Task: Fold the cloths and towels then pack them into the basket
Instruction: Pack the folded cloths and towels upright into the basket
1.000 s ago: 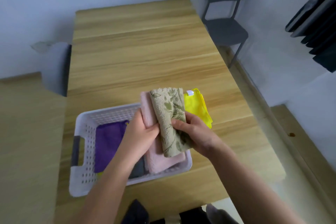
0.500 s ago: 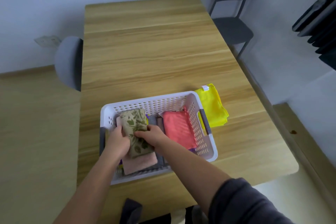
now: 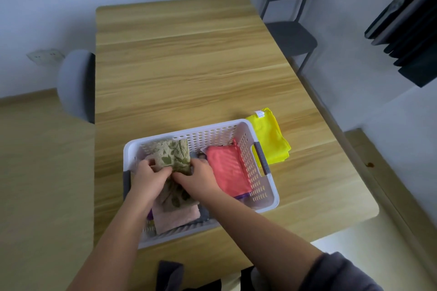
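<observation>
Both hands are down in the basket (image 3: 189,129) — left hand (image 3: 148,177) and right hand (image 3: 199,178) each pinch the leaf towel (image 3: 173,155), which lies atop the pink towel (image 3: 176,218) on the basket's nine o'clock side. Coral cloth (image 3: 227,170) fills the three o'clock side — yellow cloth (image 3: 272,139) sits outside at two o'clock, on the table (image 3: 189,66).

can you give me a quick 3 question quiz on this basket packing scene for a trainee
1. True or false: the yellow cloth lies inside the basket.
2. Fill in: the coral cloth lies in the basket's ____ half, by the person's own sides.
3. Which cloth do the left hand and right hand grip? A yellow cloth, B coral cloth, C leaf-print cloth.
Key: 1 false, it lies on the table beside the basket; 2 right; 3 C.
</observation>
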Demonstrator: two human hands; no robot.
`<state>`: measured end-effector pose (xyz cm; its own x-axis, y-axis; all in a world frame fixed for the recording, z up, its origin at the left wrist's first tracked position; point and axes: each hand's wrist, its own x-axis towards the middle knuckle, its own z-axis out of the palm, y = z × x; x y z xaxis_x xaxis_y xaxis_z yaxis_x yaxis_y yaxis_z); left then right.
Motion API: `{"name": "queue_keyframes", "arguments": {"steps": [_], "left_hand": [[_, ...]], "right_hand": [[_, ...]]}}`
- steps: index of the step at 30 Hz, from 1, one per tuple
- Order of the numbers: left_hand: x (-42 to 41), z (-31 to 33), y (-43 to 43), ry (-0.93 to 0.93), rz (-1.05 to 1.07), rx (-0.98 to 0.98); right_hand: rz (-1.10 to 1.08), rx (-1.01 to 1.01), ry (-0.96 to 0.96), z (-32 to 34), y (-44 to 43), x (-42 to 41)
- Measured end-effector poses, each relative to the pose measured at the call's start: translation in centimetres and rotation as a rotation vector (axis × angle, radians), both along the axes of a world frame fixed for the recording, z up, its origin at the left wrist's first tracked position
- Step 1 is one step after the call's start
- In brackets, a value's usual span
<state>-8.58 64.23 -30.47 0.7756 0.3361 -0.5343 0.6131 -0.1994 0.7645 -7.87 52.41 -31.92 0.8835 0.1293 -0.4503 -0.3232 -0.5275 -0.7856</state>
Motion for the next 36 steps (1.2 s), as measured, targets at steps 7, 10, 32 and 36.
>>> {"name": "queue_keyframes", "arguments": {"steps": [7,10,32,36], "left_hand": [[1.7,2.2,-3.9,-0.007,-0.035,-0.573],[2.5,1.0,-5.5,0.017,-0.325,-0.254],[-0.9,-2.1,-1.9,-0.176,-1.664,1.083],[0.1,-1.2,-2.7,-0.152,-1.407,1.007]], "right_hand": [[-0.293,0.370,0.135,2.0,-5.6,-0.4],[-0.362,0.295,0.157,1.9,-8.5,-0.2],[0.000,-0.140,0.445,-1.7,-3.8,2.1],[0.246,-0.177,0.400,0.4,-4.4,2.3]]}}
